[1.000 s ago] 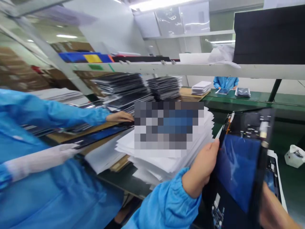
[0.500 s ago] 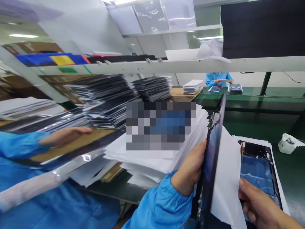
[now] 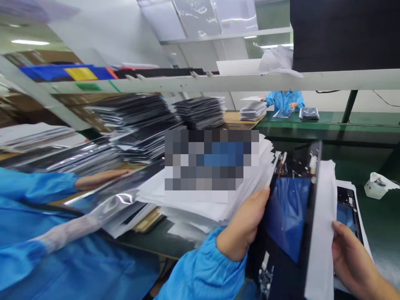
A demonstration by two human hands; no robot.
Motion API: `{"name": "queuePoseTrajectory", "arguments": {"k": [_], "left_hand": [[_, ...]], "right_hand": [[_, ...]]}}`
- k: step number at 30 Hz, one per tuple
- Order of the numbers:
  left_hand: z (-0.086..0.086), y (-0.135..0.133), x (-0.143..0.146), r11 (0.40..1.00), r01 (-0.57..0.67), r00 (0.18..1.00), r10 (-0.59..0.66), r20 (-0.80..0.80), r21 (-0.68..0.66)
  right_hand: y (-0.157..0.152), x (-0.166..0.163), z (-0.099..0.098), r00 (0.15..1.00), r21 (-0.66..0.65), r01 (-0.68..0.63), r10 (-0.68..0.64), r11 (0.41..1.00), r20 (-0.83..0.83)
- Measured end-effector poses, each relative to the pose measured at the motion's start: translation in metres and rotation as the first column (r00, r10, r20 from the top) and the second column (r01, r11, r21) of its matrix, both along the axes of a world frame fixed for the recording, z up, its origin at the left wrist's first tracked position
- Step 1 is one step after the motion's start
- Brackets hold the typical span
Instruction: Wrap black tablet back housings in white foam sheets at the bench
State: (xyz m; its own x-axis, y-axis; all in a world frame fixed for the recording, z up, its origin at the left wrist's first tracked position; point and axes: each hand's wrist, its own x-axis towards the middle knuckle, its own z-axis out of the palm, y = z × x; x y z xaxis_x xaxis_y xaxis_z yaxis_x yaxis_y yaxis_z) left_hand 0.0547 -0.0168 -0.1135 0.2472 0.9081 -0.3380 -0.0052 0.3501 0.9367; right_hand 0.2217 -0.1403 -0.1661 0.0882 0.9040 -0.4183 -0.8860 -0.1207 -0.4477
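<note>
Head-worn view, facing forward and down, near green bench [image 3: 383, 227]

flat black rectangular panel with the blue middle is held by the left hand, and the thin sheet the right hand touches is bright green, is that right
Not quite: the head view shows that the thin sheet the right hand touches is white, not bright green. The flat black rectangular panel with the blue middle is held by the left hand.

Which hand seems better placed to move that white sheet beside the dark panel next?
Probably the right hand: it appears to pinch the edge of the white sheet, while the left hand grips the dark panel.
</note>
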Motion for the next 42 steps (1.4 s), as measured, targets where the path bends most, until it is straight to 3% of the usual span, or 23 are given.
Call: {"name": "queuePoseTrajectory", "arguments": {"k": [4, 7, 9, 12, 16, 19, 21, 23, 24, 26, 29, 31, 33, 36, 39, 41, 42], "left_hand": [[-0.044, -0.005, 0.008, 0.998, 0.066, 0.977, -0.068, -0.203, -0.016], [-0.068, -0.005, 0.011, 0.998, 0.044, 0.95, -0.058, -0.307, -0.052], [-0.07, -0.004, 0.012, 0.991, 0.045, 0.969, -0.074, -0.237, -0.128], [-0.053, -0.002, 0.01, 0.967, 0.137, 0.99, -0.132, 0.037, -0.217], [-0.032, -0.006, -0.005, 0.944, 0.28, 0.914, -0.206, 0.349, -0.176], [-0.045, -0.019, -0.025, 0.886, 0.343, 0.909, -0.229, 0.348, -0.312], [-0.061, -0.033, -0.038, 0.796, 0.38, 0.916, -0.253, 0.312, -0.471], [-0.075, -0.049, -0.046, 0.726, 0.418, 0.9, -0.249, 0.358, -0.546], [-0.079, -0.056, -0.046, 0.721, 0.428, 0.889, -0.227, 0.397, -0.545], [-0.082, -0.066, -0.039, 0.765, 0.392, 0.887, -0.166, 0.431, -0.511], [-0.074, -0.069, -0.02, 0.886, 0.166, 0.923, 0.015, 0.386, -0.433], [-0.065, -0.064, -0.009, 0.927, -0.001, 0.926, 0.143, 0.35, -0.376], [-0.053, -0.058, -0.002, 0.958, -0.075, 0.926, 0.17, 0.336, -0.278], [-0.025, -0.052, -0.004, 1.0, -0.027, 0.974, 0.026, 0.227, 0.002], [0.011, -0.052, -0.013, 0.969, 0.104, 0.995, -0.101, -0.024, 0.224], [0.036, -0.05, -0.022, 0.951, 0.094, 0.992, -0.065, -0.106, 0.295], [0.047, -0.048, -0.028, 0.947, 0.02, 0.996, 0.01, -0.093, 0.321]], "right_hand": [[-0.001, -0.001, -0.002, 0.992, -0.069, 0.003, -0.012, 0.998, -0.128], [-0.001, -0.004, -0.006, 0.986, -0.202, -0.048, 0.014, 0.978, -0.165], [-0.001, -0.006, -0.008, 0.994, -0.275, -0.042, 0.013, 0.96, -0.106], [0.0, -0.004, -0.006, 1.0, -0.29, -0.023, 0.024, 0.957, -0.002], [0.004, 0.006, -0.002, 0.998, -0.322, 0.009, 0.01, 0.947, 0.057], [0.007, 0.011, -0.004, 0.997, -0.38, 0.065, -0.042, 0.923, 0.07], [0.009, 0.012, -0.007, 0.997, -0.404, 0.077, -0.063, 0.912, 0.048], [0.01, 0.009, -0.009, 0.997, -0.393, 0.073, -0.071, 0.917, 0.02], [0.01, 0.007, -0.009, 0.997, -0.385, 0.073, -0.074, 0.92, 0.013], [0.01, 0.003, -0.009, 0.997, -0.371, 0.073, -0.075, 0.926, 0.009], [0.009, -0.002, -0.007, 0.999, -0.392, 0.053, -0.05, 0.918, 0.018], [0.008, -0.003, -0.008, 0.999, -0.404, 0.032, -0.022, 0.914, 0.028], [0.007, -0.001, -0.011, 0.998, -0.401, 0.027, -0.005, 0.916, 0.057], [0.005, 0.003, -0.016, 0.993, -0.373, 0.02, 0.024, 0.928, 0.114], [0.002, 0.007, -0.017, 0.986, -0.306, -0.004, 0.056, 0.952, 0.159], [-0.001, 0.01, -0.016, 0.979, -0.292, 0.003, 0.058, 0.956, 0.197], [-0.002, 0.012, -0.017, 0.974, -0.301, 0.013, 0.056, 0.953, 0.219]]}}
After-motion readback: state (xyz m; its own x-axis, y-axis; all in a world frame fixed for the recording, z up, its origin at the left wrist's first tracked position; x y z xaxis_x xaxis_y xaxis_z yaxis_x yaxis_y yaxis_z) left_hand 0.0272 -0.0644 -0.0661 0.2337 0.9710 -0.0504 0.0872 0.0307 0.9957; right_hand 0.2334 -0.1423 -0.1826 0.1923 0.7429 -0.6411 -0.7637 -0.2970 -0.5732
